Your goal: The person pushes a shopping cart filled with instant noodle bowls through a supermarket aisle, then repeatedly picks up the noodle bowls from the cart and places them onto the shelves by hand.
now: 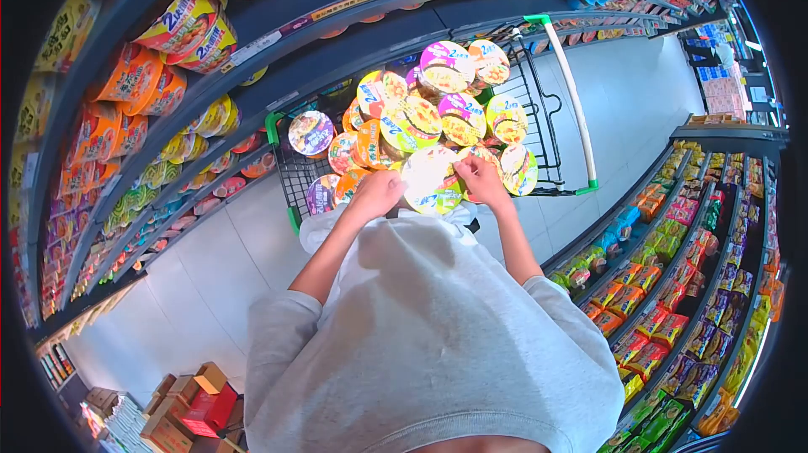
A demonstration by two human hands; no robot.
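A glare-washed instant noodle cup (431,168) with a green lower side is between my two hands, at the near side of a shopping cart (539,116). My left hand (379,194) is closed at the cup's left edge, its fingertips partly hidden. With fingers pinched, my right hand (482,181) grips the cup's upper right rim. Beyond them, several noodle cups fill the cart, among them a purple-topped cup (447,64), an orange cup (370,146) and a purple and white cup (311,133). Bright light whitens many lids.
Shelves of noodle cups (181,28) curve along the left and above the cart. On the right, a shelf (673,285) holds rows of packaged noodles. Cardboard boxes (181,407) are stacked at lower left. The tiled floor (210,259) runs between the shelves.
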